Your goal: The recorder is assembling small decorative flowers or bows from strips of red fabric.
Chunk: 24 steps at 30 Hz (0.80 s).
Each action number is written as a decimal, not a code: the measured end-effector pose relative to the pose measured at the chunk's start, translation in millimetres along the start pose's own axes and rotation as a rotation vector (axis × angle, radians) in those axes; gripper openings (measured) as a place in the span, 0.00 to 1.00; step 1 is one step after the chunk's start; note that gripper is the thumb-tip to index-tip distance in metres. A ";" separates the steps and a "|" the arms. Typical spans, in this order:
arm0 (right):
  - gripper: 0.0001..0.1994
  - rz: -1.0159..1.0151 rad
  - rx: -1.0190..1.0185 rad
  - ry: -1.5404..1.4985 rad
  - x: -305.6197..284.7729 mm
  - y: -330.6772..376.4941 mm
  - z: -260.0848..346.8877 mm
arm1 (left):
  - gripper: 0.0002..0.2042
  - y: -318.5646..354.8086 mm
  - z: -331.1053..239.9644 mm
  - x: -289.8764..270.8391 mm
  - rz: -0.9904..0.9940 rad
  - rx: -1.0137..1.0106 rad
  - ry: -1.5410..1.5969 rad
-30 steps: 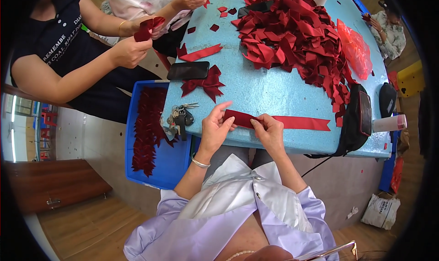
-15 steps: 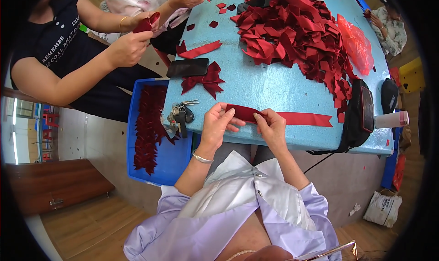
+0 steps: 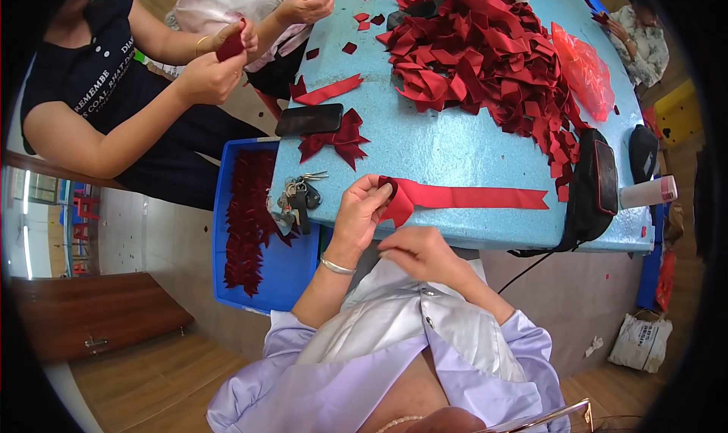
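Note:
My left hand (image 3: 359, 214) pinches a dark red satin ribbon (image 3: 478, 198) near its folded end. The fold makes a loop above the table's near edge, and a short piece hangs from my fingers. The rest lies stretched to the right across the blue table, ending in a notched tip. My right hand (image 3: 428, 255) is below the loop, off the ribbon, its fingers extended toward my left hand and its thumb mostly hidden. Beyond my left hand lie a finished red bow (image 3: 337, 139) and a black phone (image 3: 309, 120).
A large heap of cut red ribbons (image 3: 485, 54) covers the table's far part. Keys (image 3: 299, 198) lie at the left edge, above a blue bin (image 3: 296, 274) with stacked bows. A black bag (image 3: 588, 190) and white bottle (image 3: 648, 192) stand at right. Co-workers handle ribbon at left.
My right hand has let go of the ribbon and moved down toward me. The ribbon's straight part between my hands is now a loop at my left fingers.

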State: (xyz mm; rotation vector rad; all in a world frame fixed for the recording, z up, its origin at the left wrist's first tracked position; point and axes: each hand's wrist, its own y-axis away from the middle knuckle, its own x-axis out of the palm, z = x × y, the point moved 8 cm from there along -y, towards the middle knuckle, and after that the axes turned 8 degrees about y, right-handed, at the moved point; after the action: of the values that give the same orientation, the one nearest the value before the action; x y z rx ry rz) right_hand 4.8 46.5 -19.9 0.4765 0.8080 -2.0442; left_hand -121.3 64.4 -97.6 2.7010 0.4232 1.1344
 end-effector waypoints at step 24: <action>0.11 -0.877 0.305 -0.699 -48.9 29.9 -56.0 | 0.08 28.6 21.7 49.3 0.026 -0.198 0.274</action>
State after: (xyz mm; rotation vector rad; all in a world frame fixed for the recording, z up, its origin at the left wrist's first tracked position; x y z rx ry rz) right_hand 58.7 101.6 -42.0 -0.5413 0.2642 -2.8772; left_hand -67.3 52.4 -71.8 2.3966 0.2962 1.4771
